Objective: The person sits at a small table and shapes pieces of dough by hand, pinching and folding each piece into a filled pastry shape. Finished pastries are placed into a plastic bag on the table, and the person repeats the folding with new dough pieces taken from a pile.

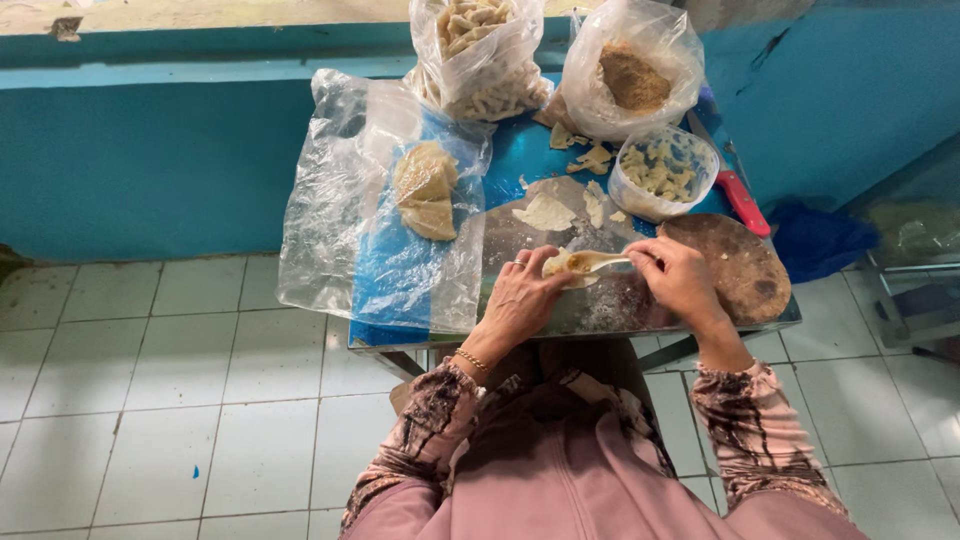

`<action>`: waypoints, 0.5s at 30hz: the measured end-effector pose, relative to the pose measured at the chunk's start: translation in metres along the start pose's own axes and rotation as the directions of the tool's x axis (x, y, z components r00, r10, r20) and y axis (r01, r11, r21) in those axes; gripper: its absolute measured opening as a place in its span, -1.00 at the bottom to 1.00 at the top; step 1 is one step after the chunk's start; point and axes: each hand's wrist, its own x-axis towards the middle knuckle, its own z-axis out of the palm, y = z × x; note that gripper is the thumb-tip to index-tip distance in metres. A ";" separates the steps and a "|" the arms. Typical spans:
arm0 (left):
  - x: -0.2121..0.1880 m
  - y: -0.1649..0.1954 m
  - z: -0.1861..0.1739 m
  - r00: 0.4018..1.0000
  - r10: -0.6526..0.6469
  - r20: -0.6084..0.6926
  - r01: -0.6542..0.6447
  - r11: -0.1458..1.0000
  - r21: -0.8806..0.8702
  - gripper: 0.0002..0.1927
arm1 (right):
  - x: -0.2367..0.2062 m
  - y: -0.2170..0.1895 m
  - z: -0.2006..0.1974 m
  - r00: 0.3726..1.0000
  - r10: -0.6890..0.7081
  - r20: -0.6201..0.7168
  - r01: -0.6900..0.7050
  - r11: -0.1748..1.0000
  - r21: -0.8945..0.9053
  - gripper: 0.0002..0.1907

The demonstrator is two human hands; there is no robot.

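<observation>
Dough wrapper [560, 266]: held in the left hand [520, 300] at the near middle of the small table [620, 310], fingers curled under it and closed on it
Spoon [598, 262]: pinched in the right hand [680, 280], fingers closed round the handle; the bowl is laid on the wrapper with brownish filling in it
Board [745, 265]: round, brown, wooden — just beside the right hand, at the table's right edge
Knife [742, 203]: red handle seen behind the board
Tub [662, 172]: clear plastic, pale pieces inside, beyond the hands
Scraps [545, 212]: flat bits of dough spread on the tabletop between hands and tub
Bags: one of pale shaped pieces [480, 55], one of brown filling [632, 75] — both at the far edge
Plastic sheet [380, 220]: draped over the table's left side, with folded dough [427, 190] in it
</observation>
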 end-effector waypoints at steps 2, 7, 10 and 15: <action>-0.001 -0.004 -0.002 0.999 -0.029 0.012 0.030 0.999 -0.039 -0.70 | 0.007 0.016 -0.002 0.995 0.098 0.034 -0.102 0.977 0.188 -0.86; -0.012 -0.004 -0.009 0.961 -0.236 -0.143 0.227 0.971 -0.079 -0.84 | 0.054 0.065 -0.024 0.901 0.423 0.099 -0.412 0.757 0.508 -0.86; -0.014 0.000 -0.010 0.952 -0.276 -0.132 0.276 0.961 -0.015 -0.82 | 0.116 0.083 -0.037 0.979 0.129 -0.155 -0.031 0.858 0.513 -0.89; -0.008 0.007 -0.006 0.926 -0.360 -0.109 0.363 0.932 0.010 -0.78 | 0.218 0.064 -0.018 0.823 -0.347 -0.450 0.090 0.862 -0.499 -0.86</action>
